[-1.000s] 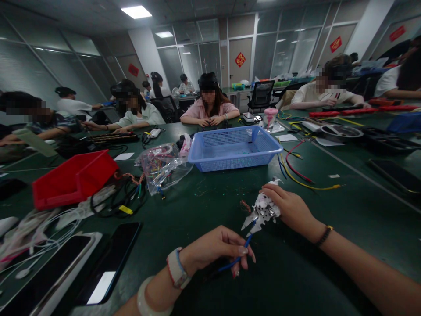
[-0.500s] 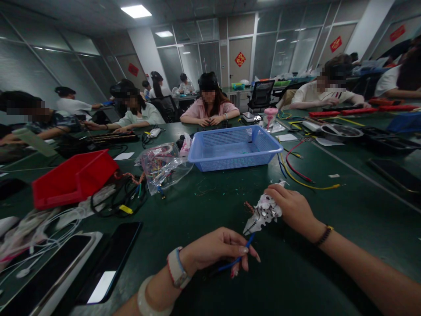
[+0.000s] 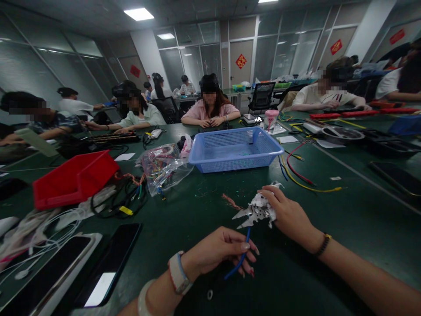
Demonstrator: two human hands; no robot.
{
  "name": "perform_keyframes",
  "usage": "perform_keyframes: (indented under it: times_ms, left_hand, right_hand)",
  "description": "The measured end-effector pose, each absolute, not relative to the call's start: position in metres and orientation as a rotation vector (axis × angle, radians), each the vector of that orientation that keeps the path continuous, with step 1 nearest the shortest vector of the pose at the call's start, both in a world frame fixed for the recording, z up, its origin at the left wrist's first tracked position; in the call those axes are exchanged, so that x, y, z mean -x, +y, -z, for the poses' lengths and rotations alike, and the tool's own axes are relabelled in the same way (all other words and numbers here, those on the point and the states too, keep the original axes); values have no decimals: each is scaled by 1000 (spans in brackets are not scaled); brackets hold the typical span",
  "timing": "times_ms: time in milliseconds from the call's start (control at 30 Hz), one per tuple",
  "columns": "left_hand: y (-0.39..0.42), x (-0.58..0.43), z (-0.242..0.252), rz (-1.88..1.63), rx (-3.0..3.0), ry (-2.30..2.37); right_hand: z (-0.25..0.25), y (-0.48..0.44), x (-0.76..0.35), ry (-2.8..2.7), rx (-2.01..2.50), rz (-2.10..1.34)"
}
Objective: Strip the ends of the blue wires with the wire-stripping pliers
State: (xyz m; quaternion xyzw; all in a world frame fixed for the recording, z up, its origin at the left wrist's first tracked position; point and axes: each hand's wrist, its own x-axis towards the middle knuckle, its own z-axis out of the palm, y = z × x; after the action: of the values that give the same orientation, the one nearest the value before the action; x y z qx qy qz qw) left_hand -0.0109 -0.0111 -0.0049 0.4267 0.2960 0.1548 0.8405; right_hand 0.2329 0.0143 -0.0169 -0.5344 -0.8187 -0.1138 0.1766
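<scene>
My left hand [image 3: 223, 250] pinches a short blue wire [image 3: 237, 265] between thumb and fingers. The wire's upper end reaches the wire strippers [image 3: 256, 213]; I cannot tell whether it touches the metal. My right hand [image 3: 292, 215] is wrapped round their handles, which have a crumpled white covering. The jaws are parted and point left. Behind them a strand of copper wire [image 3: 232, 202] lies on the table. Below my left hand a small ring terminal [image 3: 209, 295] shows; whether it joins the blue wire is unclear.
A blue mesh basket [image 3: 230, 166] stands ahead, beside a clear bag of wires [image 3: 164, 171]. A red bin [image 3: 75, 180], cables and phones [image 3: 112, 263] lie left. Yellow and red cables [image 3: 307, 184] lie right. Several people sit round the tables.
The stripper jaws have opened and swung left. My left fingers have shifted slightly, and the blue wire now stands more upright. More of the copper strand shows.
</scene>
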Motion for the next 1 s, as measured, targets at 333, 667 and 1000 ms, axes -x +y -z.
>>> perform_keyframes:
  times_ms: [333, 667, 1000]
  left_hand:
    - [-16, 5, 5, -486, -886, 692]
    - [-16, 5, 7, -506, -884, 682]
    - [-15, 5, 4, -475, -883, 648]
  right_hand:
    - [25, 11, -223, -2278, 1458, 160]
    - [27, 13, -224, -2293, 1442, 291]
    - [23, 13, -223, -2292, 1433, 353]
